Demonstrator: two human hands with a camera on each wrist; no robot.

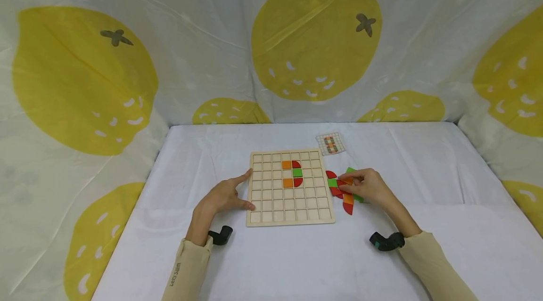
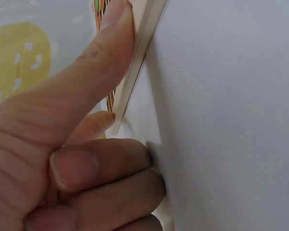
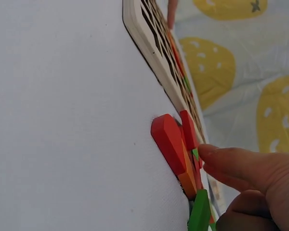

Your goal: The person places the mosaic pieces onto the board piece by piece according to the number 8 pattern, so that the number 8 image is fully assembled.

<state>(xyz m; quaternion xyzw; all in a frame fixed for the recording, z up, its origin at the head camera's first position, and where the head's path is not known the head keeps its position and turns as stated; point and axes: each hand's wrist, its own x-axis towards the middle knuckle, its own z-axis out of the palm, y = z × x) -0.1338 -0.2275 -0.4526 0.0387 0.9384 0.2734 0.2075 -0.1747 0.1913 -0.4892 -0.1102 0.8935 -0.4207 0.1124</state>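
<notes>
A wooden grid board lies flat on the table. Orange squares, red quarter-rounds and a green square sit in its cells. My left hand is at the board's left edge, thumb and index finger spread and touching it; the other fingers are curled in the left wrist view. To the right of the board, my right hand reaches into a loose pile of coloured pieces. Its thumb and index fingertips come down around a red piece; whether they pinch it is unclear. A red-tipped orange piece lies closer to the camera.
A small card with a coloured grid pattern lies behind the board's far right corner. Green pieces lie under and beside the right hand. White cloth covers the table, and a lemon-print curtain hangs behind.
</notes>
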